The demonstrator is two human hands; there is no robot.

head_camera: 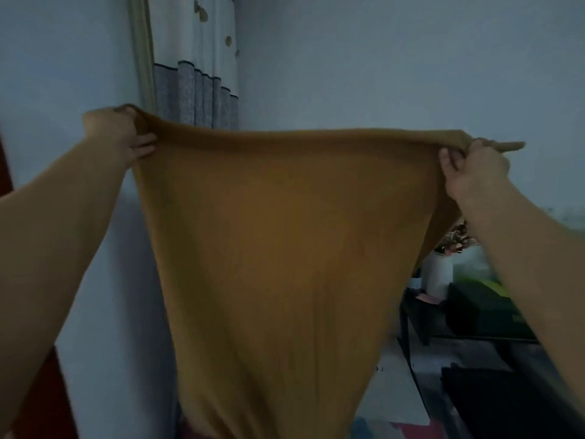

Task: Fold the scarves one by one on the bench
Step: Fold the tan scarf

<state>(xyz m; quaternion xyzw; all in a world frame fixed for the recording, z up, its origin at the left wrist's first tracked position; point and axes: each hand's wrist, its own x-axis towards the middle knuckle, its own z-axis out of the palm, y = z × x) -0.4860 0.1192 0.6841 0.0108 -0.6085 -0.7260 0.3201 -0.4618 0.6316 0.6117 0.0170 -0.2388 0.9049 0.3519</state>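
Mustard-brown knitted scarf (285, 248) held up in the air, spread wide and hanging flat in front of the pale wall and the white-and-grey pleated curtain (202, 90). Left hand (117, 137) clenched on the upper left corner, fabric bunched over the knuckles, fingers curled round the edge. Right hand (471, 167) gripping the upper right corner the same way, a short tail of cloth sticking out past it. Top edge stretched nearly taut between the two, sagging only slightly in the middle. Cloth narrowing downward, lower end dropping out of view at the bottom, so impossible to tell whether it touches anything. No bench visible under the scarf; only a dark glass-topped cabinet (474, 327) off to the right, with a white vase of flowers (440, 274) on it.

Judged as the opening-out step: scarf shaken straight and squared up before the first fold. Next move probably either bringing both corners together to halve it in the air, or lowering it flat onto the bench. Needs both grips kept firm, the top edge level, and the hanging end landing smooth and not crumpled.
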